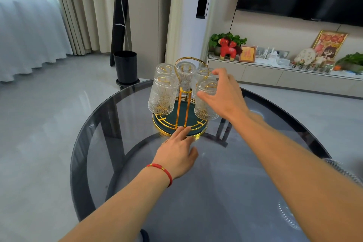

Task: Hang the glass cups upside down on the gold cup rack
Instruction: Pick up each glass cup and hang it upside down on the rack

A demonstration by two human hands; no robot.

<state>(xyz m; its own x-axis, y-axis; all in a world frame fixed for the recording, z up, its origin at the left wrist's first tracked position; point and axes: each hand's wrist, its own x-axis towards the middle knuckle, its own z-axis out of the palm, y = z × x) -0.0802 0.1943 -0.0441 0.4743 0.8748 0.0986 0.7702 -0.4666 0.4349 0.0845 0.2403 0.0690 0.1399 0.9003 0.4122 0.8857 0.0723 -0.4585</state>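
My right grip is spread wide beside the near-right ribbed glass cup, which hangs mouth-down, long axis upright, on the gold cup rack at the glass desk's centre. My left grip, fingers loose, steadies the rack's base. The glass looks fragile and slick, so I'd hold its ribbed wall.

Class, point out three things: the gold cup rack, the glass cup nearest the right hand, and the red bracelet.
gold cup rack [189, 60]: head view, top of the loop handle.
glass cup [204, 104]: head view, ribbed side wall.
red bracelet [165, 171]: head view, cord across the left wrist.
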